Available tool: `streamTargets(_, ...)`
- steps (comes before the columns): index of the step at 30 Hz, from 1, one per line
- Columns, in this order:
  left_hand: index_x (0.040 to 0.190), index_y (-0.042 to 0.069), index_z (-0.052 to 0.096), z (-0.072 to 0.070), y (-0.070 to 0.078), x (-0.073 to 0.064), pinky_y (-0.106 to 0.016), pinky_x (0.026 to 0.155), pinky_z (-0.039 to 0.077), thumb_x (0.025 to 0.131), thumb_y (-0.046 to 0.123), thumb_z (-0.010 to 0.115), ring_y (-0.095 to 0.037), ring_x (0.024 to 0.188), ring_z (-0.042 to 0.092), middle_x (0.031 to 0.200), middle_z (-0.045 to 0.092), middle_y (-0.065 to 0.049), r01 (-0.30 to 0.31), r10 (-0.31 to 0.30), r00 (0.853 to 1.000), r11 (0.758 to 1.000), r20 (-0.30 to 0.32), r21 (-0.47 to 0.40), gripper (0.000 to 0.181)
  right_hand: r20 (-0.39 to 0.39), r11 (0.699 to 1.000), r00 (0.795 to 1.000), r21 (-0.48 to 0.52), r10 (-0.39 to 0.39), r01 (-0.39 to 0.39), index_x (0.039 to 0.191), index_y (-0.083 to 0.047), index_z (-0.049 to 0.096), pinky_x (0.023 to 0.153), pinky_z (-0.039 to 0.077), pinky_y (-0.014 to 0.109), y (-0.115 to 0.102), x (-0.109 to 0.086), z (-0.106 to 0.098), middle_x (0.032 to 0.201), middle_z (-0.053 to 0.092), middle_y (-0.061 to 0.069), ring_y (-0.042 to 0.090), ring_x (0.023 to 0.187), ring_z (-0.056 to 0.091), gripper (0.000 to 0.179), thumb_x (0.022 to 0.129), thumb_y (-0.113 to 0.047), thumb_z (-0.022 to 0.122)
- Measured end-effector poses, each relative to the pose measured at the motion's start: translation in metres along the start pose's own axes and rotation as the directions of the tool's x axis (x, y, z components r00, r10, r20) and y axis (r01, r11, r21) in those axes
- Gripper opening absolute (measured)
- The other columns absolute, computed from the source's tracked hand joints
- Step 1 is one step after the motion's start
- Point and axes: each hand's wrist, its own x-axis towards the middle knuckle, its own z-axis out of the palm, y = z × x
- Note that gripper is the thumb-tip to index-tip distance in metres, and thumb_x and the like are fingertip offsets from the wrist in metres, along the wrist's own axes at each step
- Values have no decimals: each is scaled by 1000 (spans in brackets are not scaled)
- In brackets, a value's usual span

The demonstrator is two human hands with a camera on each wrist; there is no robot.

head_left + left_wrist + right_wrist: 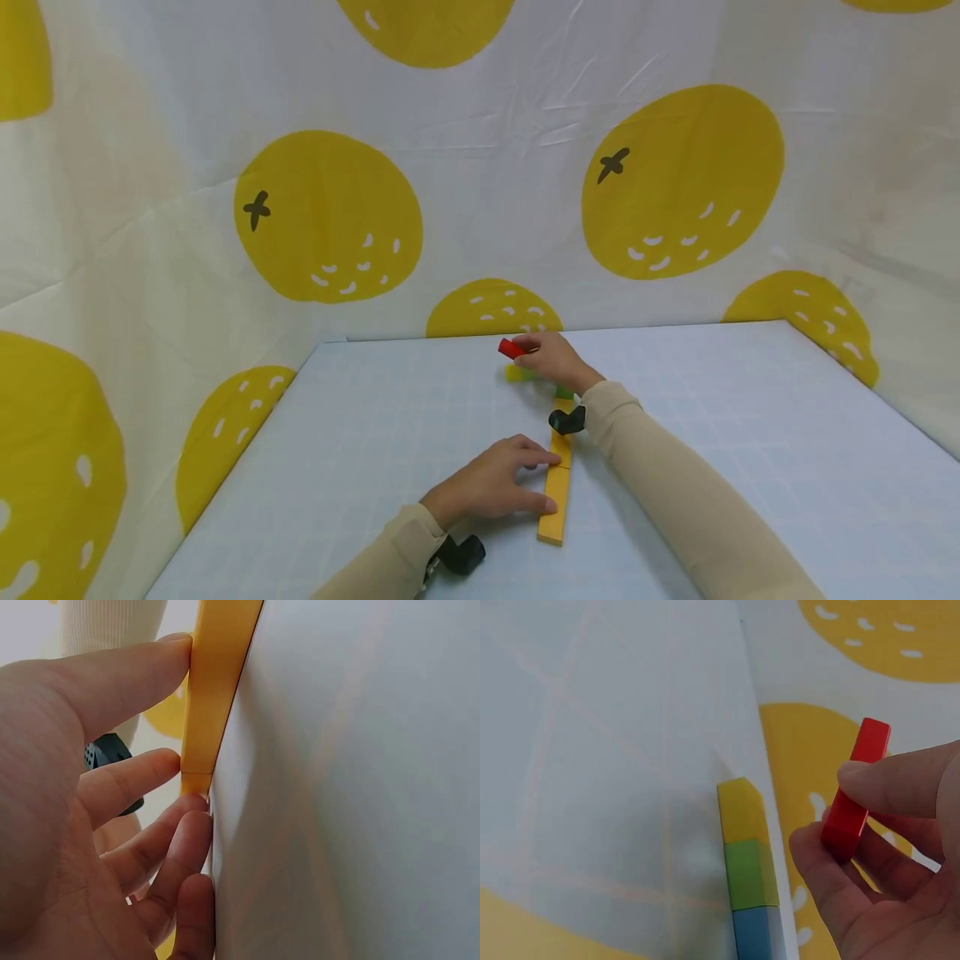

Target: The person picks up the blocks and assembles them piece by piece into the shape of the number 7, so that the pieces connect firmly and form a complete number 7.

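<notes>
My right hand [551, 358] pinches a red block [846, 825] between thumb and fingers, held above the table at its far side. Close under it lies a short row in the right wrist view: a yellow block [741, 814], a green block [744, 877] and a blue block [751, 934], end to end. Nearer to me, my left hand [491, 479] rests its thumb and fingertips along a line of orange blocks; the near orange block [555, 504] meets another orange block [561, 451] end to end. Part of the far row is hidden behind my right hand.
The white table [360, 417] has a faint grid. Behind and beside it hangs a white cloth [510, 192] printed with large yellow fruit. A dark wrist camera [567, 420] overlaps the orange line in the head view.
</notes>
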Motion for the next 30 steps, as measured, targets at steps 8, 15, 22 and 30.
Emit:
streamTargets(8,132,38,64,0,2,2,-37,104,44,84,55,75,-7,121,48,128,53,16,-13,13,1000,1000,12,4,52,-20,1000,1000,2,18,-17,132,-13,67,97,48,42,-2,6,2,126,64,9,28,110,56,40,94,-21,70)
streamTargets(15,131,39,64,-1,-1,3,-38,103,45,84,54,77,-6,120,49,127,54,17,5,-5,1000,1000,12,-1,51,-18,999,1000,-41,-16,15,126,-14,72,91,49,38,-4,14,11,116,69,4,25,104,56,36,91,-21,73)
streamTargets(22,129,39,65,-2,-1,1,-39,103,45,83,54,77,-6,118,48,126,54,18,22,-22,1000,1000,16,-12,50,23,997,998,-50,-65,67,126,-10,70,95,50,38,-2,18,17,115,69,4,23,103,59,36,91,-15,72)
streamTargets(30,130,38,65,-2,1,2,-38,103,45,83,54,77,-6,119,48,127,54,18,14,-14,1000,1000,16,-12,51,23,991,996,-102,-84,86,124,-10,70,97,49,38,-2,23,23,114,67,4,23,103,57,36,89,-12,72)
